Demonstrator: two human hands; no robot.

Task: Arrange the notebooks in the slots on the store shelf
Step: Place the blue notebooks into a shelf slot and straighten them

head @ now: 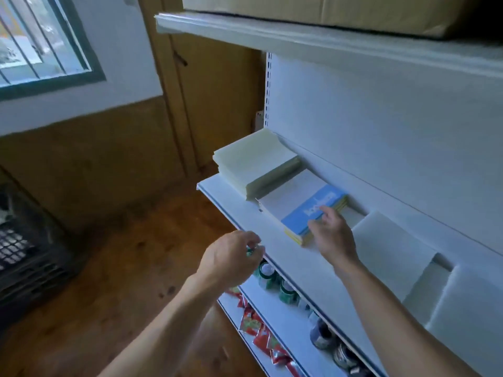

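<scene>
while left hand [231, 257] hovers loosely curled at shelf [236, 206] edge, right hand [333, 236] rests spread fingers on blue notebooks [299, 216].

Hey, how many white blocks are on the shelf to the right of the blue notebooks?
2. One white block sits just right of the blue notebooks, past the right hand; the other is at the frame's right edge. More may lie out of view.

Both arms are showing bare from frame bottom to fingertips: left forearm [171, 322] and right forearm [378, 303] are running slim and uncovered into narrow wrists, with left grip [231, 257] and right grip [333, 238] likewise showing bare.
</scene>
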